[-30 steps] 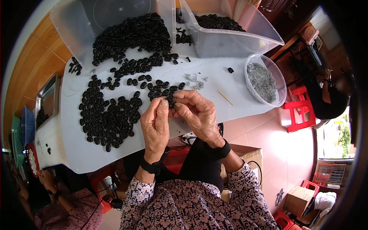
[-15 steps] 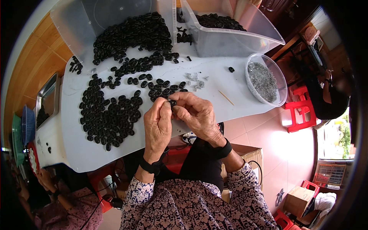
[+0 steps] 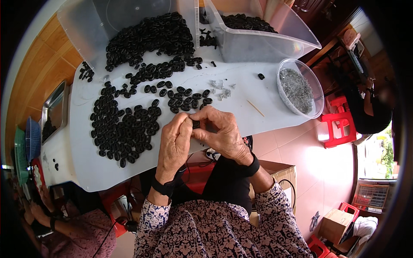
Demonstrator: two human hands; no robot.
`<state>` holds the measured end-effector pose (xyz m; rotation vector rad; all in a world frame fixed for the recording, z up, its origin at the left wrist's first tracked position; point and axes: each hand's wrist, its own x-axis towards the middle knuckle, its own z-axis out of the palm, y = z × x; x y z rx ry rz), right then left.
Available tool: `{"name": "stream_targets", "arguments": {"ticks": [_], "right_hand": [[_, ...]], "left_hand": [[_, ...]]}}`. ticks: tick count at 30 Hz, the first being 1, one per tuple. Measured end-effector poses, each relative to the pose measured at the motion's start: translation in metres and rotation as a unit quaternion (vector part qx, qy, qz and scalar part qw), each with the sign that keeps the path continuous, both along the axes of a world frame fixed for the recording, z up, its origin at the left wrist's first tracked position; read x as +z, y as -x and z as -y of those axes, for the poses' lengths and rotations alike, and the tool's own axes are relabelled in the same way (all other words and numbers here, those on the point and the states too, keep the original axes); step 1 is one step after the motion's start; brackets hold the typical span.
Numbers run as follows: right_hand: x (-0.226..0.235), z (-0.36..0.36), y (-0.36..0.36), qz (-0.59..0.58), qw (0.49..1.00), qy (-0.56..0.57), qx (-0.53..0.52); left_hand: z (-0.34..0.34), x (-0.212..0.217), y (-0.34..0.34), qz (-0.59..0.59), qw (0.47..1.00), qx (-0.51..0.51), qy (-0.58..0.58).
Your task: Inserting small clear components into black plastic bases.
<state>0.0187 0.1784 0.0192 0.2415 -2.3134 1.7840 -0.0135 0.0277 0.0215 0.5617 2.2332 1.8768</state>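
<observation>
At the far left, beside my white table (image 3: 86,172), a blue basket (image 3: 32,139) and a green one (image 3: 19,150) stand on edge, and a metal tray (image 3: 53,112) lies on the table's left end. Next comes the broad scatter of black oval rings (image 3: 124,129), spread flat over the left half of the tabletop, with a denser heap of the same rings (image 3: 150,36) spilling from a clear plastic bin (image 3: 81,26) at the far edge. My left hand (image 3: 174,144) is pinched closed on a single black ring (image 3: 196,124), which sits between my two hands just above the near edge of the table; thumb and forefinger grasp its left side. My right hand (image 3: 221,133) meets it there, fingers curled and clenched on the same ring from the right, so that both hands touch around it. Both wrists carry dark bands. Just beyond my right hand lies a small cluster of grey metal clips (image 3: 221,88), and near it a thin wooden stick (image 3: 255,108). Farther right, a second clear bin (image 3: 266,36) holds more black pieces, and a round clear bowl (image 3: 316,88) of grey metal parts stands at the table's right end. A red plastic stool (image 3: 337,124) stands on the floor beyond.
</observation>
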Motion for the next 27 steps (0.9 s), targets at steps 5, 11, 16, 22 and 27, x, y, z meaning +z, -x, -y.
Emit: {"name": "stream_targets", "arguments": {"ticks": [5,11,16,22,27], "right_hand": [[-0.0035,0.0017,0.0011,-0.026,1.0,0.013,0.001],[-0.0005,0.0018,-0.0004,-0.022,1.0,-0.004,-0.002],[-0.004,0.0009,-0.0007,-0.031,0.999,0.006,-0.002],[-0.0066,-0.0005,-0.0027,-0.015,1.0,0.016,-0.003],[-0.0073,-0.0016,-0.0029,-0.019,1.0,0.002,-0.001]], "left_hand": [[0.0005,-0.0008,-0.0002,0.001,1.0,-0.004,0.001],[0.0024,-0.002,0.0009,-0.005,1.0,-0.022,-0.001],[0.0017,0.0011,-0.0002,0.01,1.0,-0.025,0.007],[0.0016,0.0038,-0.0006,0.021,0.999,-0.035,0.02],[0.0026,-0.0007,0.0002,0.019,0.999,-0.039,0.015]]}}
